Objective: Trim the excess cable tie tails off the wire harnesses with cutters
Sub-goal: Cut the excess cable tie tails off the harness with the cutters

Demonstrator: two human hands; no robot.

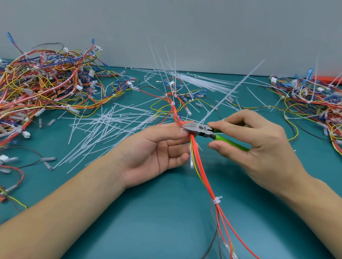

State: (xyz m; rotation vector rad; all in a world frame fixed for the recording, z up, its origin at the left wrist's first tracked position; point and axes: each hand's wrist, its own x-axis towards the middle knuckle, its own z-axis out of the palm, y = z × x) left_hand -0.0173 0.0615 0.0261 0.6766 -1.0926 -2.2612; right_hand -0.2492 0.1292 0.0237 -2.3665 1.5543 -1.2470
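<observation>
Head view: two bare forearms reach over a teal table (161, 218), hands meeting near the middle
Left hand (155, 150): palm up, fingers curled round an orange and yellow wire bundle (201, 170), thumb and forefinger pinching it just beside the cutter head
Right hand (252, 145): fingers and thumb wrapped round the green handles of the cutters (205, 131), squeezing them
Cutters: metal head points left, lying across the bundle right at the left fingertips; jaws look closed at the base of a white tie tail (the exact bite is too small to tell)
Tie tail (231, 93): long, white, slanting up and to the right from the cutter head
Wire bundle: runs from the far middle of the table, through the left hand, down toward the near right edge
Trimmed tie (216, 200): a short white tie wraps the bundle lower down, below the right wrist
Cut tails (106, 130): a loose scatter of white strips on the table, left of the hands
Fresh ties (204, 81): a white sheaf lying flat behind the hands
Left pile (45, 83): a big tangle of coloured harnesses with white plugs
Right pile (322, 105): another tangle, with long tails sticking up
Wall (172, 20): plain grey, behind the table
</observation>
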